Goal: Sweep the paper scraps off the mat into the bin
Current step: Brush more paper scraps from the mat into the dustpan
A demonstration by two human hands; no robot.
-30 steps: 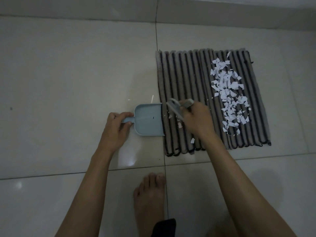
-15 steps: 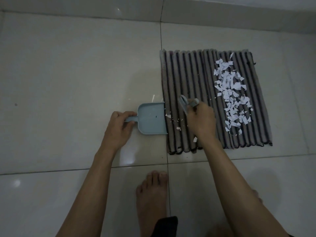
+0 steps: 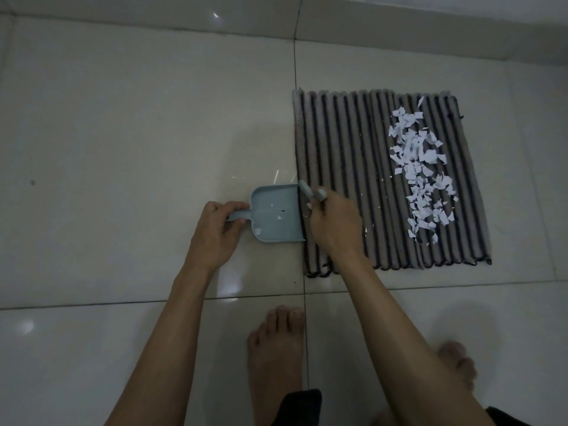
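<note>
left hand (image 3: 215, 232) grips the dustpan (image 3: 276, 215) handle, right hand (image 3: 333, 224) holds the small brush (image 3: 310, 192) at the mat (image 3: 353, 179) edge

Dim, murky exposure overall — greyish-green cast, low contrast. Glossy pale ceramic floor tiles (image 3: 123, 124) carry small specular glints: one near the top by the skirting, one at lower left, a smeared patch just under the left forearm. Soft, faint shadows spread on the tiles around the small pale-blue plastic dustpan (image 3: 273, 218) and beside the right forearm. White torn paper scraps (image 3: 421, 167) are the brightest area, nearly clipped. Grout lines bow toward the edges — wide-angle distortion. Bare foot at lower right (image 3: 458, 364) is blurred; fine detail is soft and noisy throughout.
</note>
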